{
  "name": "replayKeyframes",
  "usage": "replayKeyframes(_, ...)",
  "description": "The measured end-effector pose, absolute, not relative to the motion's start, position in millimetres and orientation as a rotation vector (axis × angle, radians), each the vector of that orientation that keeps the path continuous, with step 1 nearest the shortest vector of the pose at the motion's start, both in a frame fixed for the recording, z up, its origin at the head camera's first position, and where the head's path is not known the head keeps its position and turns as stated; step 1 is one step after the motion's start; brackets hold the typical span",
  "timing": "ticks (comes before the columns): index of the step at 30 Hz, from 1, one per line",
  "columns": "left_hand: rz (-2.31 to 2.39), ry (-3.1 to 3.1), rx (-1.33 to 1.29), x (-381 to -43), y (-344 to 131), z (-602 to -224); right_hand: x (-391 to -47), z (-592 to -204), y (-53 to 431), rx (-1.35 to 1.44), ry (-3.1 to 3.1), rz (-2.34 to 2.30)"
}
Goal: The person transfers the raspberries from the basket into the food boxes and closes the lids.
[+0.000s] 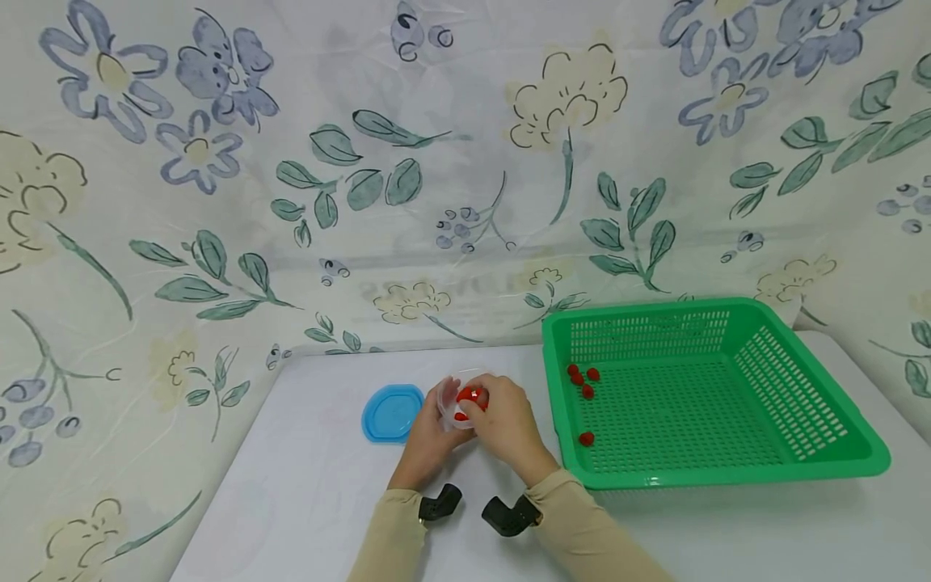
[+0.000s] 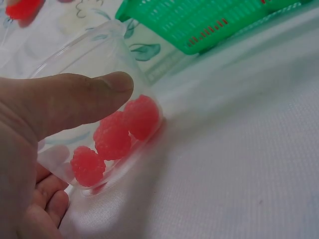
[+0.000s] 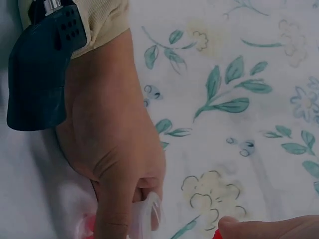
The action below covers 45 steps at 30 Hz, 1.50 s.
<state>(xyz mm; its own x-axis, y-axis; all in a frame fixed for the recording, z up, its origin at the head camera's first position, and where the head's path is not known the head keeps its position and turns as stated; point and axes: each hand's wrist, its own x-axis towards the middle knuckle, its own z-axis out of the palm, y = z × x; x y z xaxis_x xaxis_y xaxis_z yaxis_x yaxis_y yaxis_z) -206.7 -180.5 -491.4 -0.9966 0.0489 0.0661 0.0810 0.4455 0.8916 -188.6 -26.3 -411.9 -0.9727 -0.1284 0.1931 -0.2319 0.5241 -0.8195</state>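
My left hand grips a clear plastic cup from the side, thumb along its wall. Several red raspberries show through the wall at the bottom of the cup, which looks tilted in the left wrist view. Above the cup's mouth, my right hand pinches a red raspberry between thumb and fingers. The right wrist view catches only a digit of the right hand at the lower edge, along with the left hand at the cup's rim.
A blue lid lies on the white table, left of the cup. To the right stands a green perforated basket, with several raspberries near its left side. A flowered cloth hangs behind.
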Motion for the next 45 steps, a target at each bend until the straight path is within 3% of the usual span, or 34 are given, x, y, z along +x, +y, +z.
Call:
replayKeyframes(27, -1.606, -2.667, -0.08, -209.2, -178.4, -491.8, -208.2, -447.0, -30.9, 0.012, -2.613, 1.333)
replayKeyframes(45, -1.603, -2.676, -0.066, -207.7, -178.5, -492.2, -206.4, -448.3, -30.6, 0.012, -2.604, 1.379)
